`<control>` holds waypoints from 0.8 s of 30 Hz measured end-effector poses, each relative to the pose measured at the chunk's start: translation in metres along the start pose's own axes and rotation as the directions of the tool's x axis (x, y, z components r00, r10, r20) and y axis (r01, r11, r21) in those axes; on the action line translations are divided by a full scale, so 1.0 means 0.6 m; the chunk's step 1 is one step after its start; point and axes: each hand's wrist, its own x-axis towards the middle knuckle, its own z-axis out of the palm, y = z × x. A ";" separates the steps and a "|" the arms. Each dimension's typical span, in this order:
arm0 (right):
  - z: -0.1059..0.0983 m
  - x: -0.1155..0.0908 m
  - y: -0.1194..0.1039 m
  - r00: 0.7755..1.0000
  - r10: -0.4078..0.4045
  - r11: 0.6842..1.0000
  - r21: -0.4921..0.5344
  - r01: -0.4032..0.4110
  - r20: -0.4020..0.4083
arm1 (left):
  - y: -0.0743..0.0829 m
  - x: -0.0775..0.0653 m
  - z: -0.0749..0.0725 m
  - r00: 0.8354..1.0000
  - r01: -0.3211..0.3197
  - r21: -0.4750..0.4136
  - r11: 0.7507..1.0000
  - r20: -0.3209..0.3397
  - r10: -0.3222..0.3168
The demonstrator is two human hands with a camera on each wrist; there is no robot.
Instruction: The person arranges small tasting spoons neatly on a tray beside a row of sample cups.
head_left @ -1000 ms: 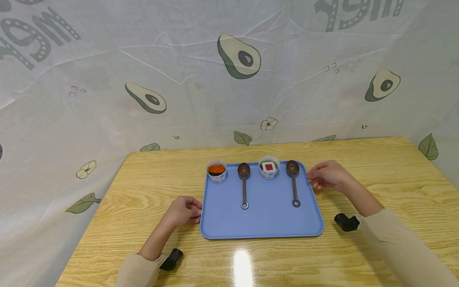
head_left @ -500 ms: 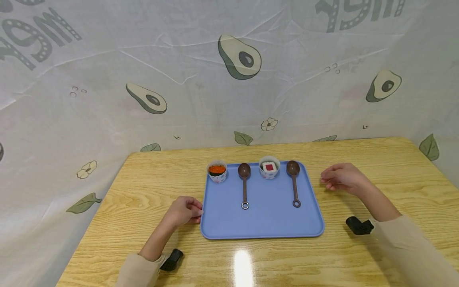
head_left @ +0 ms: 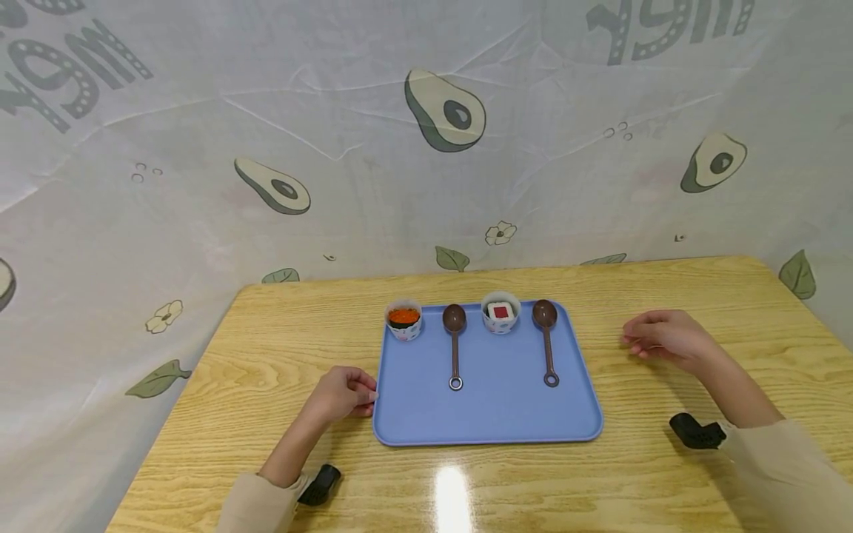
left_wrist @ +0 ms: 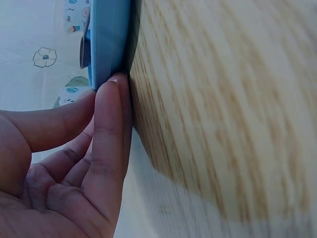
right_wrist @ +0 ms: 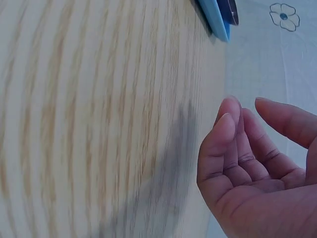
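Observation:
A blue tray (head_left: 493, 414) lies on the wooden table. Along its far side stand a paper cup with an orange-topped sushi piece (head_left: 404, 318), a brown spoon (head_left: 455, 344), a second paper cup with a white and red sushi piece (head_left: 500, 312), and another brown spoon (head_left: 548, 340). My left hand (head_left: 343, 394) pinches the tray's left rim, its thumb (left_wrist: 64, 119) at the upper edge and fingers at the outer side. My right hand (head_left: 669, 339) is off to the right of the tray, above the table, fingers loosely bent and thumb apart, holding nothing.
The wooden table (head_left: 280, 333) reaches to a pale cloth backdrop (head_left: 373, 222) printed with avocados and leaves. Black wrist devices sit below both hands, at the left sleeve (head_left: 320, 485) and the right sleeve (head_left: 696, 431).
My right hand has moved away from the tray's right edge, further to the right and slightly nearer. My left hand and the tray have stayed in place.

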 end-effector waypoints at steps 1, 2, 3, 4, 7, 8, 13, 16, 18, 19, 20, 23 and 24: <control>-0.002 -0.002 0.001 1.000 -0.010 1.000 0.002 0.010 -0.006 | 0.000 0.000 0.000 1.000 -0.001 0.003 1.000 -0.002 0.001; -0.003 -0.003 0.002 1.000 -0.021 1.000 -0.004 0.021 -0.011 | 0.000 0.000 0.000 1.000 -0.002 0.006 1.000 -0.004 0.002; -0.005 -0.005 0.003 0.999 -0.033 0.999 -0.018 0.033 -0.018 | 0.000 0.000 0.001 1.000 -0.003 0.010 1.000 -0.005 0.003; -0.006 -0.007 0.004 0.999 -0.046 0.998 -0.039 0.045 -0.028 | 0.000 0.000 0.001 1.000 -0.004 0.015 1.000 -0.007 0.004; -0.008 -0.011 0.008 0.994 -0.089 0.987 -0.139 0.080 -0.061 | 0.000 -0.001 0.000 1.000 -0.010 0.031 0.999 -0.009 0.010; -0.008 -0.013 0.009 0.992 -0.104 0.980 -0.179 0.090 -0.072 | 0.000 -0.001 0.000 1.000 -0.013 0.037 0.999 -0.009 0.013; -0.013 -0.023 0.014 0.981 -0.160 0.934 -0.339 0.115 -0.108 | -0.001 -0.001 -0.002 0.999 -0.036 0.073 0.997 -0.009 0.036; -0.015 -0.030 0.017 0.974 -0.193 0.899 -0.418 0.128 -0.116 | -0.002 0.000 -0.003 0.999 -0.045 0.088 0.995 -0.010 0.046; -0.017 -0.034 0.019 0.967 -0.223 0.872 -0.467 0.144 -0.119 | -0.003 0.000 -0.003 0.999 -0.048 0.097 0.994 -0.012 0.050; -0.017 -0.036 0.019 0.963 -0.238 0.856 -0.495 0.149 -0.123 | -0.003 0.000 -0.003 0.999 -0.050 0.102 0.994 -0.012 0.051; -0.017 -0.038 0.020 0.959 -0.254 0.840 -0.521 0.154 -0.124 | -0.003 0.000 -0.004 0.998 -0.052 0.110 0.993 -0.014 0.054; -0.020 -0.041 0.021 0.949 -0.288 0.803 -0.572 0.165 -0.131 | -0.006 0.000 -0.006 0.997 -0.070 0.140 0.988 -0.008 0.072; -0.021 -0.042 0.021 0.946 -0.295 0.793 -0.587 0.164 -0.134 | -0.007 0.000 -0.007 0.997 -0.076 0.151 0.986 -0.006 0.077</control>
